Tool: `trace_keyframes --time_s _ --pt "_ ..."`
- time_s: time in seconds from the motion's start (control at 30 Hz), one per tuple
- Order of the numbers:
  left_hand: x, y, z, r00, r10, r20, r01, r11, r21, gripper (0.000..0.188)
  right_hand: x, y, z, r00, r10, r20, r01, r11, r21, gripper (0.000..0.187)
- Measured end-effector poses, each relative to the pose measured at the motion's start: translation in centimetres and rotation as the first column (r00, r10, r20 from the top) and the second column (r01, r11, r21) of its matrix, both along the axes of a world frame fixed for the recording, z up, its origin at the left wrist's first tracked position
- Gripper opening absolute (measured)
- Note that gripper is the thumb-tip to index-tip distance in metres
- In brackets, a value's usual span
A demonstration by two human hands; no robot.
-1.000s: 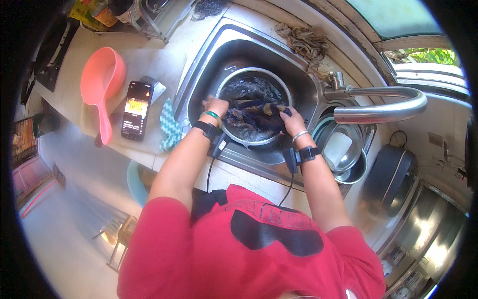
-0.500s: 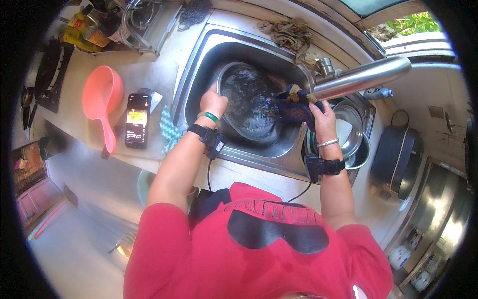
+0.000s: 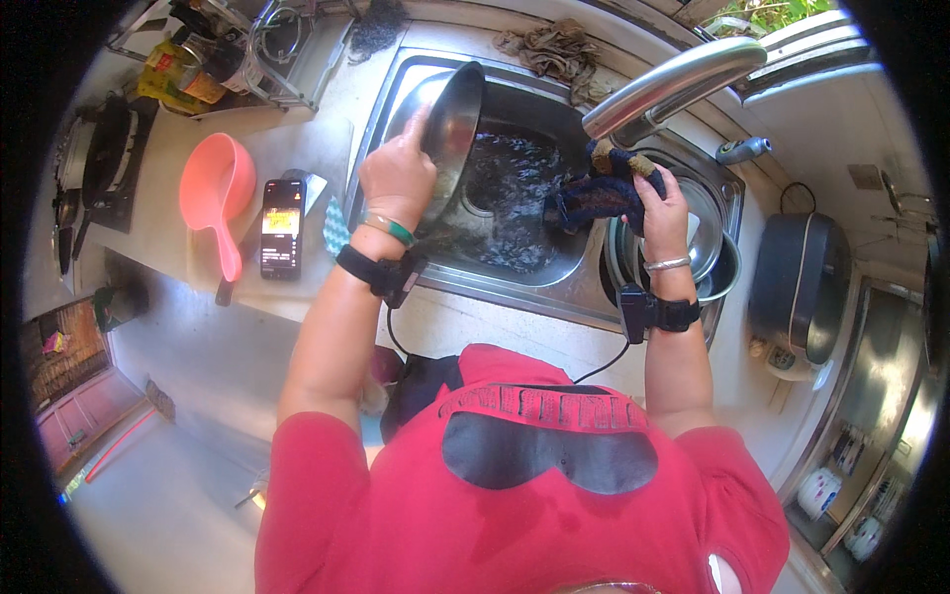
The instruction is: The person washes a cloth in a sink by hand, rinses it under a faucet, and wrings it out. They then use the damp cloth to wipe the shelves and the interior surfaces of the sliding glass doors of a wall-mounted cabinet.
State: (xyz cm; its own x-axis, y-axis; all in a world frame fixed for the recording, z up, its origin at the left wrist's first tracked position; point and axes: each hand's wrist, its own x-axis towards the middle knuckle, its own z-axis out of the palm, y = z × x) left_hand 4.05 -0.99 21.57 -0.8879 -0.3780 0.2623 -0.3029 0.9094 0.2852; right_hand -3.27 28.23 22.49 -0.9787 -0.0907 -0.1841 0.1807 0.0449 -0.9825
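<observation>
My left hand point(image 3: 398, 180) grips the rim of a steel basin point(image 3: 459, 124), which is tipped up on its side in the left part of the sink. Dark, rippling water point(image 3: 520, 198) spreads over the floor of the steel sink point(image 3: 539, 297). In my right hand point(image 3: 661, 213) is a wet, dark blue cloth piece point(image 3: 599, 204) with tan patches, pinched at one end and hanging over the sink's right side. Its exact kind I cannot make out.
A thick steel faucet point(image 3: 683, 81) reaches over the sink's right rear. Metal bowls point(image 3: 720, 259) are stacked at the right. To the left lie a pink dipper point(image 3: 213, 188) and a phone point(image 3: 281, 230). A crumpled brown rag point(image 3: 556, 54) sits behind.
My left hand has tipped the basin up from lying flat, and its water is now loose in the sink. My right hand has moved slightly right and up with the cloth piece.
</observation>
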Motion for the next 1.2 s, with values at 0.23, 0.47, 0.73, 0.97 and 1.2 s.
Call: trace_keyframes --time_s 0.23,0.47,0.73,0.97,1.2 --pt "0.1 -1.2 -5.0 0.982 0.187 0.033 -0.183 0.888 0.422 0.048 1.1 1.0 2.3 0.999 -0.039 -0.013 0.039 0.999 0.031 0.021" --pt "1.3 -1.4 -13.5 0.967 0.214 0.139 -0.242 0.598 0.764 0.045 1.1 1.9 3.0 0.999 -0.030 -0.043 0.032 0.998 0.050 0.022" --pt "1.4 -2.0 -14.1 0.799 0.033 0.601 -0.466 0.666 0.583 0.051 1.0 0.2 4.6 1.000 -0.013 0.002 0.013 1.000 0.001 0.021" --pt "0.3 1.6 -11.7 0.890 -0.188 0.416 -0.210 0.641 0.738 0.056 1.7 -2.3 5.2 0.990 0.119 0.075 -0.108 0.985 -0.137 0.025" --pt "-0.8 8.4 -3.7 0.917 -0.318 0.242 -0.396 -0.632 0.666 0.077 2.7 -5.7 -0.3 0.892 0.452 -0.006 -0.448 0.885 0.130 0.042"
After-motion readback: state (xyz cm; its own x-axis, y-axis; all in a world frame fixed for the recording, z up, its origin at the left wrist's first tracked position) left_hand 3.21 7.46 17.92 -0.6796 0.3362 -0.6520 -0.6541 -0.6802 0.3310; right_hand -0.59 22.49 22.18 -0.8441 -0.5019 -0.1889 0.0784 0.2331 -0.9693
